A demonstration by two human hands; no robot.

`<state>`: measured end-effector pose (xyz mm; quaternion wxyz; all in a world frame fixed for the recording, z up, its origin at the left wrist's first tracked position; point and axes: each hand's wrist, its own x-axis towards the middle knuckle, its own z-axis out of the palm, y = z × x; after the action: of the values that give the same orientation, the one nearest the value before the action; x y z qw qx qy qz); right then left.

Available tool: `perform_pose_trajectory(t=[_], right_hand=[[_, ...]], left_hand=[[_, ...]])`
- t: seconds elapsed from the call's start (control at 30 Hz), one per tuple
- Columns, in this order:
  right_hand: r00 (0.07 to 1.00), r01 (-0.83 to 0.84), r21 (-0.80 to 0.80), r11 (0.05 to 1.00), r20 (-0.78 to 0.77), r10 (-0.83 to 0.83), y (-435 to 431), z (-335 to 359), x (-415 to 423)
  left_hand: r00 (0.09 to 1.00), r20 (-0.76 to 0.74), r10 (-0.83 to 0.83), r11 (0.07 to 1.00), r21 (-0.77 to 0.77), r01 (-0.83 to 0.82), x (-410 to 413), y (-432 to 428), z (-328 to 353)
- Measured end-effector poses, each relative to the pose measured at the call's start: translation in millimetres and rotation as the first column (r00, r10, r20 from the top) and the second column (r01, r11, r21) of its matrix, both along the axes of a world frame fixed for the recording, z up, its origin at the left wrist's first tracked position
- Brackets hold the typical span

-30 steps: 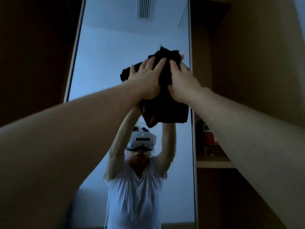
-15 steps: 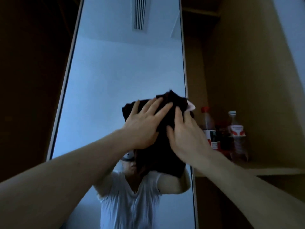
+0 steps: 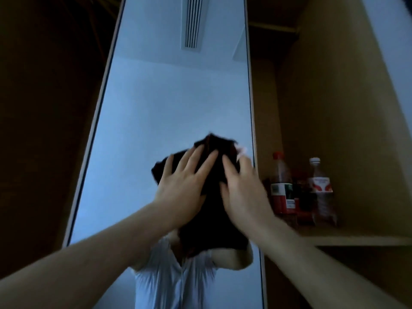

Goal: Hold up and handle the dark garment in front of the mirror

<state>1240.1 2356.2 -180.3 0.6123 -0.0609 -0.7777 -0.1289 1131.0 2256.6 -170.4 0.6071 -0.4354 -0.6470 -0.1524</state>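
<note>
A dark cloth (image 3: 211, 221) is pressed flat against a tall mirror (image 3: 160, 97). My left hand (image 3: 182, 186) lies on the cloth's left part with fingers straight and spread. Beside it my right hand (image 3: 243, 192) presses the cloth's right part, fingers straight, close to the mirror's right edge. A small pale tag (image 3: 242, 150) sticks out at the cloth's upper right. The mirror reflects a person in a white shirt, raised arms partly hidden behind the cloth.
A wooden shelf (image 3: 356, 238) right of the mirror carries a red-capped bottle (image 3: 281, 186), a white-capped bottle (image 3: 321, 190) and a dark item between them. A wooden side panel (image 3: 338, 97) rises above it. A dark surface (image 3: 44, 130) borders the mirror's left.
Both hands have slid the cloth down the mirror and slightly right. The view has tilted, bringing the shelf bottles into sight.
</note>
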Motion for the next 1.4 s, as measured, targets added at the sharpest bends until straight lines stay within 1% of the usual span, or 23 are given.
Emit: perform_pose_trajectory(t=[0.07,0.13,0.2,0.27,0.33,0.37,0.4,0.43,0.47,0.53,0.6,0.63,0.73,0.77,0.83,0.9,0.97,1.07,1.13,1.2,1.27,1.3,1.4], right_hand=[[0.999,-0.028,0.002,1.000,0.024,0.028,-9,-11,-3],[0.999,-0.047,-0.063,0.997,0.017,0.048,-17,18,-8],[0.996,-0.088,-0.165,0.982,0.000,0.089,-25,67,-14],[0.990,-0.141,-0.270,0.952,-0.059,0.130,-33,106,-22],[0.981,-0.194,-0.337,0.921,-0.092,0.173,-34,120,-25],[0.977,-0.215,-0.344,0.914,-0.079,0.200,-32,120,-24],[0.977,-0.213,-0.319,0.924,-0.049,0.209,-29,118,-20],[0.981,-0.192,-0.279,0.941,-0.018,0.194,-28,115,-17],[0.988,-0.147,-0.246,0.958,0.008,0.154,-27,113,-16],[0.999,0.023,-0.206,0.978,0.043,-0.014,-28,116,-13],[0.985,0.169,-0.182,0.969,0.065,-0.160,-34,118,-9],[0.979,0.199,-0.184,0.963,0.069,-0.189,-39,119,-7],[0.969,0.237,-0.265,0.935,0.132,-0.208,-49,121,-8],[0.972,0.214,-0.328,0.920,0.162,-0.168,-53,121,-11],[0.982,0.109,-0.466,0.878,0.186,-0.023,-66,120,-21],[0.985,0.043,-0.507,0.861,0.167,0.049,-85,110,-35],[0.982,0.040,-0.433,0.901,0.182,0.044,-108,92,-55],[0.956,0.091,-0.171,0.981,0.291,-0.038,-136,60,-85],[0.940,0.133,-0.011,0.991,0.319,-0.123,-141,58,-95],[0.931,0.149,0.069,0.986,0.325,-0.163,-134,81,-98],[0.934,0.171,0.074,0.983,0.307,-0.185,-128,122,-97],[0.941,0.187,0.032,0.982,0.280,-0.188,-127,145,-94],[0.948,0.296,-0.184,0.937,0.174,-0.265,-132,197,-87]], left_hand=[[1.000,-0.005,0.014,1.000,-0.008,-0.014,-10,-7,-20],[0.993,0.112,0.049,0.999,-0.007,-0.049,-9,-8,-2],[0.975,0.221,0.017,0.999,0.038,-0.026,1,-1,41],[0.948,0.309,-0.080,0.996,0.049,0.068,12,1,84],[0.901,0.397,-0.177,0.977,-0.041,0.210,15,-10,101],[0.863,0.441,-0.245,0.950,-0.069,0.305,12,-22,101],[0.828,0.466,-0.312,0.925,-0.048,0.376,6,-36,96],[0.801,0.476,-0.363,0.918,0.032,0.396,-4,-52,90],[0.792,0.460,-0.400,0.916,0.172,0.363,-18,-69,86],[0.839,0.386,-0.383,0.871,0.454,0.188,-46,-100,83],[0.822,0.426,-0.378,0.814,0.576,0.076,-59,-123,87],[0.763,0.491,-0.420,0.802,0.595,0.058,-62,-129,90],[0.455,0.635,-0.624,0.740,0.668,0.084,-66,-132,94],[0.388,0.658,-0.645,0.738,0.669,0.091,-68,-131,90],[0.375,0.696,-0.612,0.774,0.624,0.105,-74,-130,84],[0.379,0.704,-0.600,0.787,0.604,0.123,-78,-134,82],[0.343,0.707,-0.619,0.780,0.604,0.164,-82,-137,82],[0.277,0.701,-0.658,0.753,0.618,0.225,-81,-140,78],[0.204,0.681,-0.703,0.709,0.653,0.264,-81,-141,75],[0.170,0.667,-0.726,0.686,0.679,0.262,-81,-141,76],[0.166,0.652,-0.740,0.670,0.690,0.274,-83,-141,76],[0.147,0.646,-0.749,0.657,0.694,0.294,-84,-141,76],[0.124,0.644,-0.755,0.648,0.702,0.295,-85,-140,77]])
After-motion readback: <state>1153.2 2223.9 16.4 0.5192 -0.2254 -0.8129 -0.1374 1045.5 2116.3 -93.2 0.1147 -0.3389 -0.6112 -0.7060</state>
